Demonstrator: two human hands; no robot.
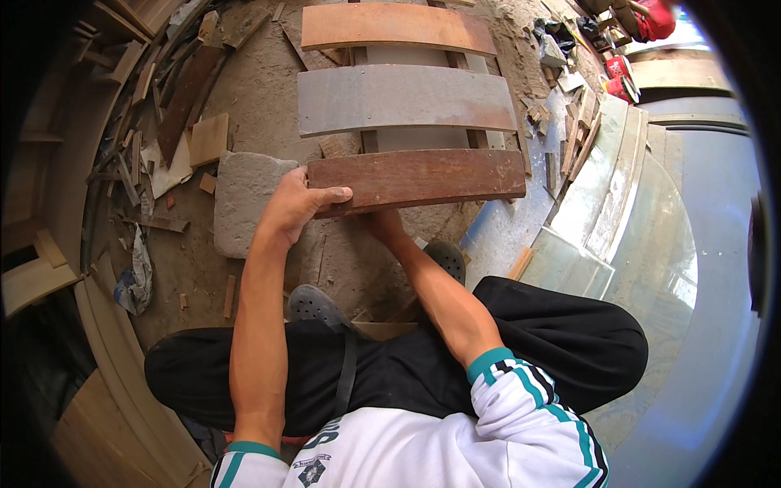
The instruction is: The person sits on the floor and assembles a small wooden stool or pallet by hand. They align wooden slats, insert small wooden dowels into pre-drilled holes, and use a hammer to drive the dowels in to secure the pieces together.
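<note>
A slatted wooden frame (368, 140) lies ahead of me, with wide boards fixed across its rails. The nearest slat is a reddish-brown board (423, 177); beyond it come a greyish board (407, 98) and an orange-brown board (399, 27). My left hand (294, 199) grips the left end of the reddish-brown board, thumb on its top face and the other fingers out of sight. Under the near edge of that same board reaches my right hand (384, 223); the board hides its fingers, so what they touch cannot be seen.
A rough stone block (248, 199) sits left of the frame. Wood offcuts (189, 102) litter the ground on the left. Glass sheets (643, 236) lie on the right, near red cans (620, 77). Another person's red garment (655, 20) shows at top right.
</note>
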